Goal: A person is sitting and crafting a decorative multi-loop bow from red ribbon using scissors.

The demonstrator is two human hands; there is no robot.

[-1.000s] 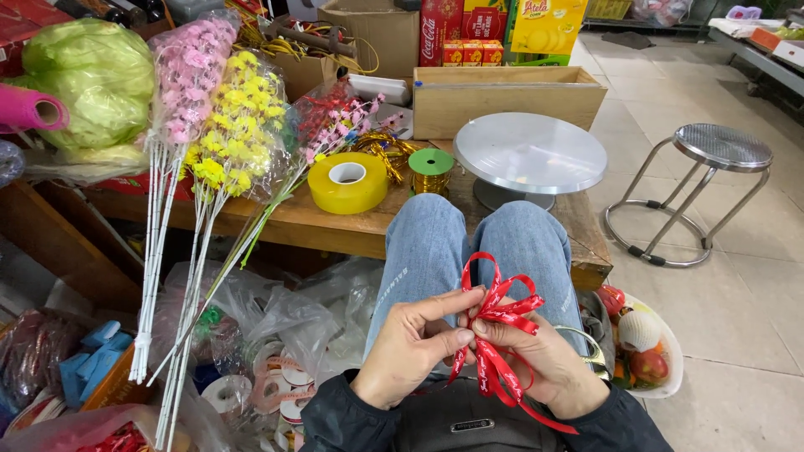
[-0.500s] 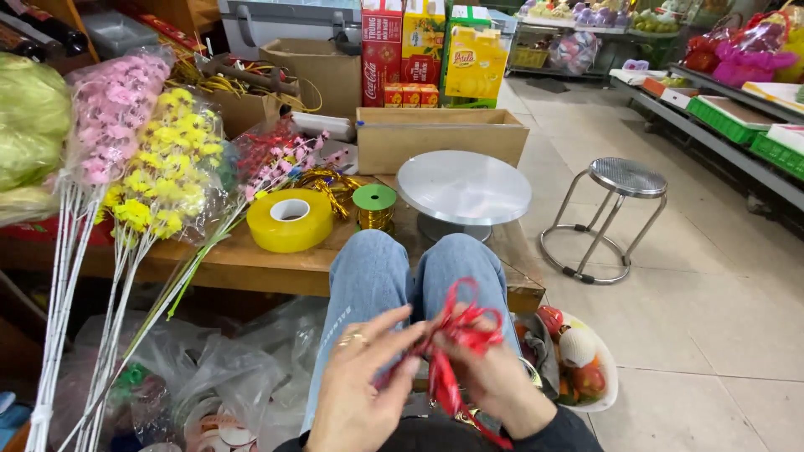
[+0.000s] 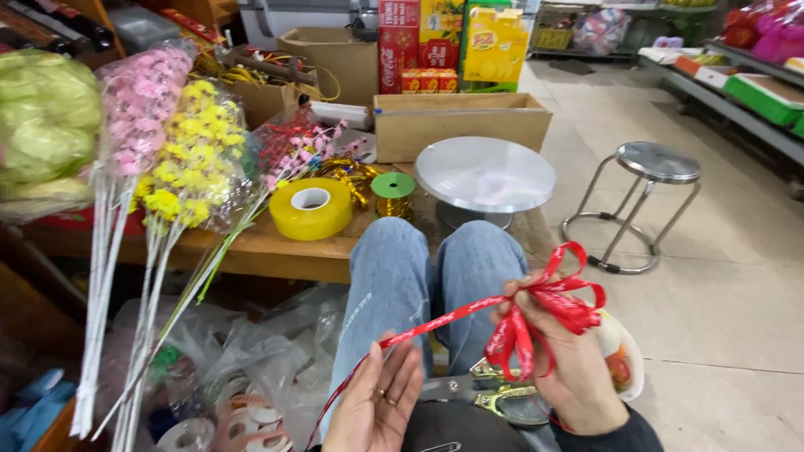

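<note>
My right hand [image 3: 559, 360] pinches a looped red ribbon bow [image 3: 544, 311] above my right knee. One tail of the red ribbon [image 3: 435, 324] runs left to my left hand [image 3: 377, 400], which holds it between thumb and fingers with the palm up; a ring shows on one finger. The tail then hangs down past my left wrist. A pair of scissors with gold-coloured handles [image 3: 481, 392] lies on my lap between the hands. My legs in blue jeans [image 3: 419, 285] stretch toward a low wooden table [image 3: 276, 249].
On the table stand a yellow tape roll [image 3: 311, 208], a green ribbon spool [image 3: 394, 191], a round metal turntable [image 3: 485, 176] and a cardboard box [image 3: 461, 124]. Wrapped pink and yellow artificial flowers [image 3: 167, 142] lean at left. A metal stool [image 3: 649, 180] stands on the tiled floor right.
The hands have drawn apart: the left hand moved down and left, pulling a ribbon tail taut, while the right keeps the bow. The view shifted slightly.
</note>
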